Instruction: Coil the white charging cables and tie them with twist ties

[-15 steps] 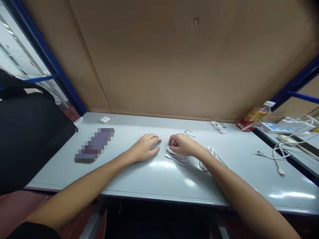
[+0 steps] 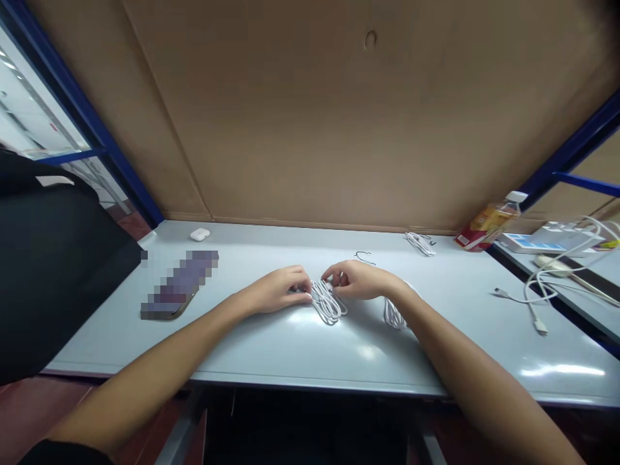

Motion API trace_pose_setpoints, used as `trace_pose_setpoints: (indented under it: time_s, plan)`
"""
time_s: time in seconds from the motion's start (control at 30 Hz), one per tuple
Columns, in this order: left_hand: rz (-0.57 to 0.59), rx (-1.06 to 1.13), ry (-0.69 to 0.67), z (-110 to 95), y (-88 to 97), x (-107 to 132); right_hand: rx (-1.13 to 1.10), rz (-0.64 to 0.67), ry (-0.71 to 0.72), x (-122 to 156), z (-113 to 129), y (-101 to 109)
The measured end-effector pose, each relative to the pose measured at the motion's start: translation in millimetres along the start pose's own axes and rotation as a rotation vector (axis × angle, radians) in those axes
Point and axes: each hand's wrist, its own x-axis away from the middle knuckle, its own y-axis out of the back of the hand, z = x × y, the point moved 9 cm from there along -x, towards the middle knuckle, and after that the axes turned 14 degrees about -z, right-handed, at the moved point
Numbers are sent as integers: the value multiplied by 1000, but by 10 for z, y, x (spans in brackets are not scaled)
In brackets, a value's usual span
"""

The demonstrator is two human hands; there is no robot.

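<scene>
Together, the person's left hand (image 2: pixel 278 290) and right hand (image 2: pixel 359 279) curl toward each other at the middle of a pale grey bench (image 2: pixel 97 349), with both bare arms reaching in from the bottom of the view. Both hands are narrowly closed, their fingertips meeting a white cable (image 2: pixel 328 303) from either side. The fingers hide part of it, so the firmness of the hold is hard to judge. The cable lies between the hands on the bench top, gathered into a loose bundle of thin, overlapping loops.

Just beside the right forearm sits a coiled second cable (image 2: pixel 393 314), also white. Farther back are a small white cable bundle (image 2: pixel 420 243) and a thin black wire (image 2: pixel 364 257). To the left lie a flat object (image 2: pixel 181 284), pixelated beyond recognition, and a small white earbud case (image 2: pixel 200 234) near the back edge. At the far right, a tilted plastic bottle (image 2: pixel 489 226) with an orange label lies near a loose white charging cable (image 2: pixel 520 298).

The glossy bench reflects bright patches of light. Behind it rises a brown cardboard wall (image 2: pixel 314 116) edged by a blue metal frame (image 2: pixel 82 116). Black fabric (image 2: pixel 53 271) fills the left side, above a dark red floor (image 2: pixel 33 413).
</scene>
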Motion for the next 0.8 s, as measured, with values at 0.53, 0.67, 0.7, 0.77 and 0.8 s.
trace_pose_setpoints:
  time_s: [0.53,0.67,0.7,0.77,0.8]
  plan:
    - [-222,716,389,410,3,-77,-562,-221,-12,-85,172,-19]
    - [-241,661,348,418,14,-80,-518,-269,13,-110,181,-65]
    - [-250,636,335,418,27,-80,-504,-280,17,-114,173,-66]
    - [-266,592,312,414,50,-78,-477,-317,30,-117,163,-58]
    - [-271,578,300,408,58,-77,-460,-343,47,-115,168,-48]
